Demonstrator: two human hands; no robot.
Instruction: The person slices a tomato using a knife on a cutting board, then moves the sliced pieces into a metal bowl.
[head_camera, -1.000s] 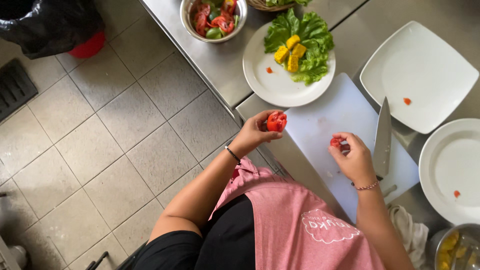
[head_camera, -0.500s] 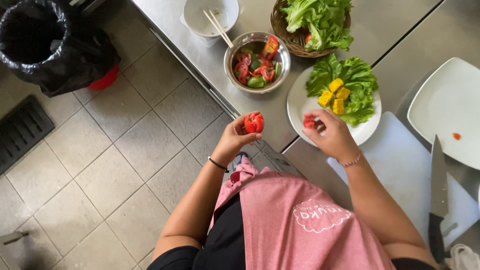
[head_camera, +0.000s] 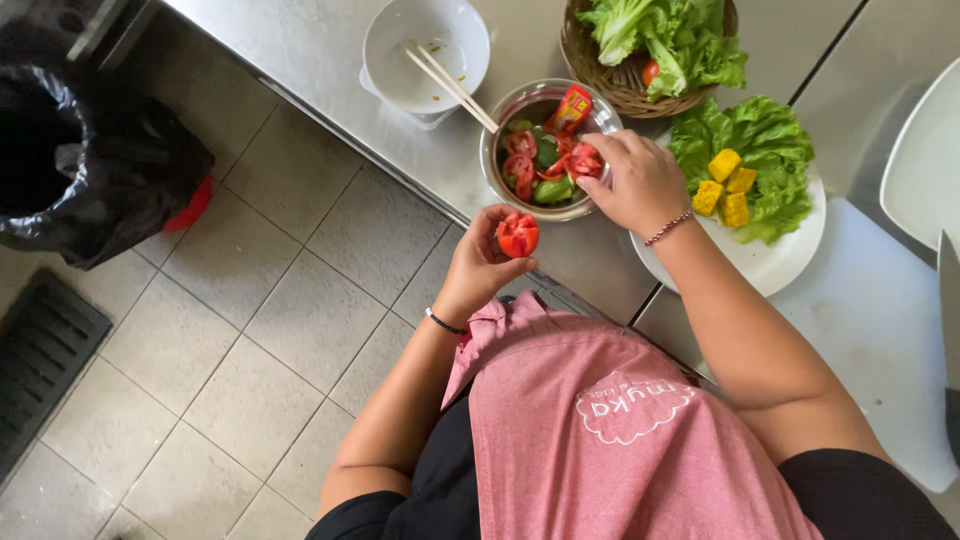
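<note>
Red tomato piece: cut and glossy, pinched in the fingertips of the left hand, held in the air just off the front edge of the steel counter, just in front of the metal bowl.
Left hand fingers: curled closed around the tomato piece, thumb and fingertips gripping it; a dark thin bracelet circles the wrist.
Right hand: rests over the right rim of the round shiny metal bowl, fingers bent down into it among the cut pieces; whether they grip anything cannot be told. A beaded bracelet sits on this wrist.
Metal bowl contents: red tomato slices and green pieces, with a small red and yellow packet leaning at the far rim.
White round bowl: stands further back on the counter, just beside the metal bowl, a pair of pale chopsticks laid across it.
White round plate: just to the right of the metal bowl, near the counter's front edge, bearing green lettuce leaves and yellow corn chunks.
Woven brown basket: at the counter's far edge, filled with more lettuce.
White cutting board: at the right end of the counter.
Black bin bag: on the grey tiled floor, well apart to the left.
Pink apron: worn over dark clothing.
</note>
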